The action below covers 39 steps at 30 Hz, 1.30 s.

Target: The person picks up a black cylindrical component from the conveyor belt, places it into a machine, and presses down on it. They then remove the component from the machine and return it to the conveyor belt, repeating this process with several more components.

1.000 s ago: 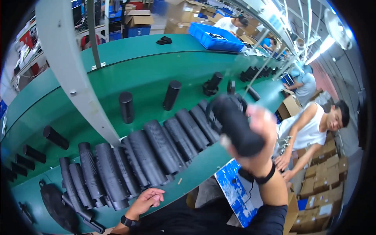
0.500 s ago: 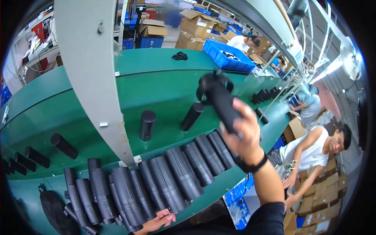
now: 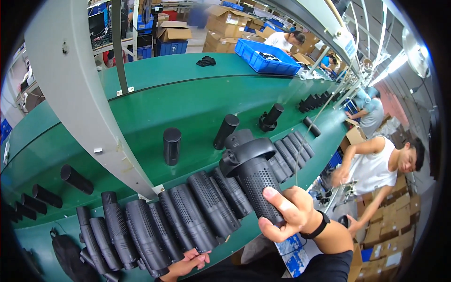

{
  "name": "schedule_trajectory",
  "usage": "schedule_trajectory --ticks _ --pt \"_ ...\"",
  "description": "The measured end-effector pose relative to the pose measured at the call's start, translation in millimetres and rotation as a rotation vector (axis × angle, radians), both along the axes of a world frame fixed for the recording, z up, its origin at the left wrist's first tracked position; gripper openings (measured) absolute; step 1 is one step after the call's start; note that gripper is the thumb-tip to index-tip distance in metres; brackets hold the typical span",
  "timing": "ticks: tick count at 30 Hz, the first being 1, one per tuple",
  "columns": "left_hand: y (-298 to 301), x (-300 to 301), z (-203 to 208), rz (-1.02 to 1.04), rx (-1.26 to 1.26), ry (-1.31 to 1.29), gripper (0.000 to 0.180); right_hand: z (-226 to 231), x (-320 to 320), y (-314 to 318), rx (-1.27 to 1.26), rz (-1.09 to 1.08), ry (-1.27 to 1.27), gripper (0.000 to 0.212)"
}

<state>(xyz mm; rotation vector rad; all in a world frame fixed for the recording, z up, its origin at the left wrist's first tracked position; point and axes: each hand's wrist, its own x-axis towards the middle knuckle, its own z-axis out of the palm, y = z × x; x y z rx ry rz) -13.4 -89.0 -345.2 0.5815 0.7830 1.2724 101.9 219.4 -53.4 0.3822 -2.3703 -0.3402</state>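
Observation:
Gripped in my right hand (image 3: 293, 214) is a black perforated cylinder (image 3: 258, 185). Its far end carries a wide ring-shaped collar (image 3: 251, 152) and is tilted up to the left. It hangs over a row of similar black cylinders (image 3: 202, 202) lying side by side along the bench's near edge. My left hand (image 3: 190, 261) rests below the near ends of that row, fingers loosely stretched out and partly covered by the cylinders; it holds nothing that I can see. Beyond the row stand upright black cylinders (image 3: 172, 145), one of them with a collar (image 3: 271, 117) around its base.
A grey post (image 3: 89, 103) rises from the green bench (image 3: 155, 101) at the left. A black pouch (image 3: 70, 254) lies at the near left. At the back sit a blue bin (image 3: 268, 58) and a black cloth (image 3: 206, 61). A co-worker (image 3: 376, 164) works at the right.
My right hand has lowered the cylinder toward the row, and its collar has come nearer to me. My left hand stays by the row. The view has shifted slightly.

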Motion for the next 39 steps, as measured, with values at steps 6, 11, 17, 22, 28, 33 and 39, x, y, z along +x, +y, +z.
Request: schedule_trajectory --ticks 6,11,17,22,28,33,39 --pt "-0.2 3.6 7.6 0.083 -0.049 -0.061 0.035 1.9 3.5 0.6 -0.021 0.002 -0.011 0.046" --pt "-1.1 2.3 10.5 0.072 -0.066 -0.032 0.035 4.2 6.6 6.1 0.024 0.025 -0.064 0.044" --pt "-2.4 2.3 9.6 0.067 -0.092 -0.042 0.036 0.5 6.8 13.1 0.018 0.018 -0.071 0.045" --pt "-1.7 0.6 13.0 0.046 -0.143 -0.035 0.026 -2.2 7.9 20.3 -0.010 0.008 -0.097 0.043" --pt "2.0 -0.4 24.0 0.040 -0.183 -0.006 0.026 1.5 -33.7 94.4 -0.377 -0.330 0.143 0.041" --pt "-2.3 -0.8 10.5 0.057 -0.130 -0.058 0.026 -54.9 -82.7 227.1 -0.761 -0.753 -0.080 0.052" --pt "-3.8 1.1 4.5 0.072 -0.040 -0.120 0.037 -128.7 -93.2 269.1 -0.797 -0.846 -0.306 0.055"
